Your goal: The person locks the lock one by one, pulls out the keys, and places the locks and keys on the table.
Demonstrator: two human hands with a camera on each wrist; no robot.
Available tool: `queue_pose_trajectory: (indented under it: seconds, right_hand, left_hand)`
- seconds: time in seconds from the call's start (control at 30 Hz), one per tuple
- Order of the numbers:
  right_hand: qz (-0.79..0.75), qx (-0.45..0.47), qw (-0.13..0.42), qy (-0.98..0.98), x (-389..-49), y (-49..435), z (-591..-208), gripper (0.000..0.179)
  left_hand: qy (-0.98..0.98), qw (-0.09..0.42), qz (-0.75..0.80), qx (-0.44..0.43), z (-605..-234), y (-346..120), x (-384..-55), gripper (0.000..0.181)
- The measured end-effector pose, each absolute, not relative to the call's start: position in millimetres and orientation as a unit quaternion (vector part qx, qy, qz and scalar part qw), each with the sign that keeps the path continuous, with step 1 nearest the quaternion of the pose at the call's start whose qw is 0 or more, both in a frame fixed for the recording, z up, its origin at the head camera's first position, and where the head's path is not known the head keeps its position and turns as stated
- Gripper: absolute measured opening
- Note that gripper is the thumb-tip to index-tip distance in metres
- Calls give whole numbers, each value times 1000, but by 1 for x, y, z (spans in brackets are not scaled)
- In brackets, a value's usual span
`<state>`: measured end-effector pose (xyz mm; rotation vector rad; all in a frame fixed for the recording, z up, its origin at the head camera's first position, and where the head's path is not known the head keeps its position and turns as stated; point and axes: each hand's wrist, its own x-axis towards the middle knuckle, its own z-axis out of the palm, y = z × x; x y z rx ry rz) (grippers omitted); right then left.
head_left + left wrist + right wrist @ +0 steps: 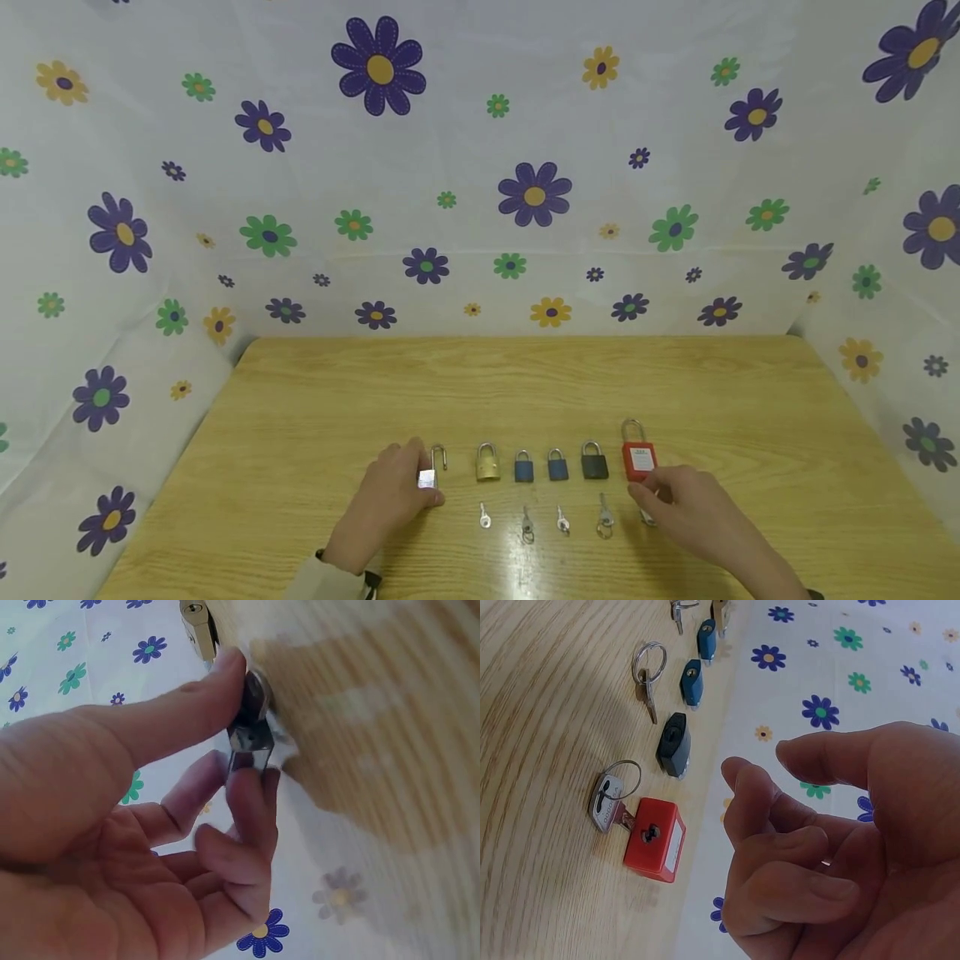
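Observation:
My left hand (392,492) pinches a small silver padlock (427,479) between thumb and fingers, at the left end of a row of padlocks. Its shackle (439,455) stands open. In the left wrist view a dark, rounded key head (256,694) shows at the bottom of the silver padlock (251,741), beside the thumb. My right hand (693,508) hovers by the red padlock (640,460) at the row's right end. In the right wrist view its fingers are loosely curled with nothing between them, apart from the red padlock (656,840). A key with a ring (607,802) lies beside that padlock.
Between the hands stand a brass padlock (487,464), two blue padlocks (523,468) (557,467) and a black padlock (594,462). Several keys (485,517) lie in front of them. The wooden table (360,383) meets a flowered cloth (465,233) at its back and sides.

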<state>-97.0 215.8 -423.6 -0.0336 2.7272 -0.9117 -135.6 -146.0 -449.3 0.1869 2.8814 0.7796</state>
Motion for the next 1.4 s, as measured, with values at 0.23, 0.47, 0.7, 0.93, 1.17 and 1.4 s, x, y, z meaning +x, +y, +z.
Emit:
queue_pose_trajectory:
  seconds: [0.23,0.47,0.7,0.93,1.17,1.4]
  right_hand:
    - [-309,-13,127,942,-97,216,-425,25]
    - [-303,-8,131,944,-96,217,-426,26]
    - [-306,-4,130,943,-95,216,-426,22]
    - [-302,-15,118,946,-96,214,-426,25]
    - [-302,-15,110,947,-95,208,-422,24]
    - [-318,-48,83,943,-95,196,-415,20]
  left_hand:
    - [945,95,312,33,-454,-148,-138,35]
    - [941,99,325,13,-459,-153,-140,28]
    - [916,76,394,-20,-456,-157,-143,32]
    - [874,83,477,-33,-450,-153,-143,33]
    - [819,99,565,-33,-444,-146,-138,32]
    - [779,113,616,-22,-443,-139,-136,32]
